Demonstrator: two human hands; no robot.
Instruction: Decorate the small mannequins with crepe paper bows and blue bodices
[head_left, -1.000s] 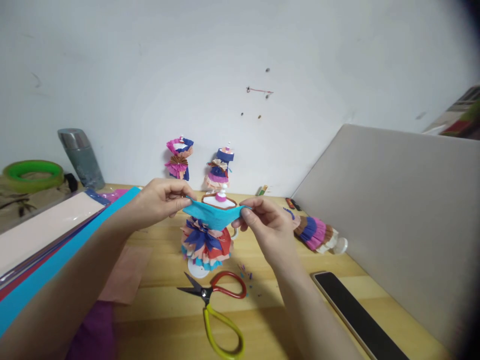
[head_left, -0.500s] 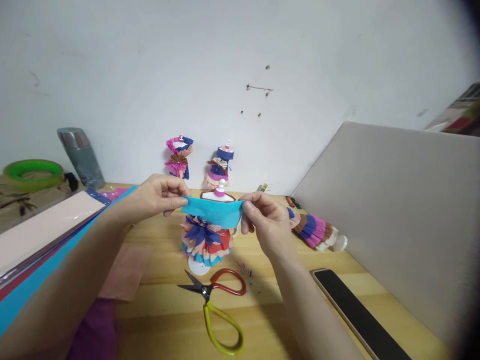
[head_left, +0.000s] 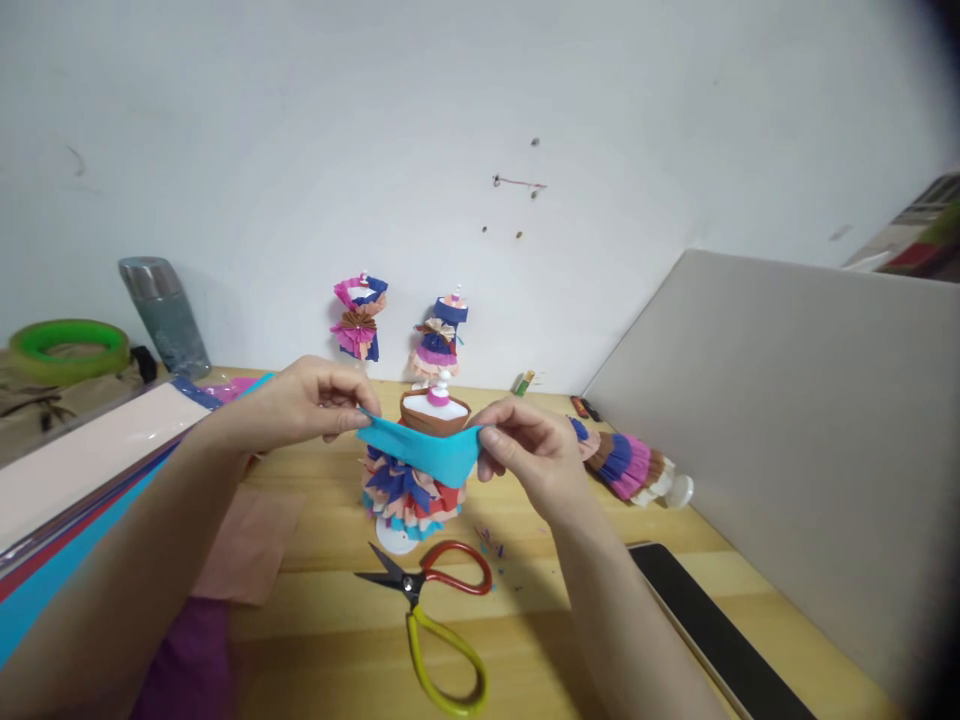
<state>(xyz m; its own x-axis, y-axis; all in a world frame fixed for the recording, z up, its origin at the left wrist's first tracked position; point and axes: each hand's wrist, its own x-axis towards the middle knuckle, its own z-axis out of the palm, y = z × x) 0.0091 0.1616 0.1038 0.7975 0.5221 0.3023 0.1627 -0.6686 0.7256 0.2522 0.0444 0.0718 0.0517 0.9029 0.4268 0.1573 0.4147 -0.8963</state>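
A strip of bright blue crepe paper (head_left: pixel 427 448) stretches between my two hands, dipping toward its right half. My left hand (head_left: pixel 319 400) pinches its left end between thumb and fingers. The right end is pinched in my right hand (head_left: pixel 529 445). Just behind the strip stands a small dress form (head_left: pixel 435 408) on a round white base, its brown top showing above the paper. Below the strip its ruffled skirt of navy, peach, red and blue paper (head_left: pixel 409 495) shows in part. Open scissors (head_left: pixel 411 588) with one red and one yellow handle lie in front of it.
Two dressed forms (head_left: pixel 360 320) stand against the wall; another form (head_left: pixel 634 465) lies on its side at right. A phone (head_left: pixel 712 620) rests by a grey panel (head_left: pixel 787 420). Paper sheets (head_left: pixel 97 460), green tape (head_left: pixel 67 350) and a bottle (head_left: pixel 165 315) occupy the left.
Both hands have lowered the blue strip slightly, so more of the dress form's brown top shows above it. The strip now sags more. The scissors have stayed in place.
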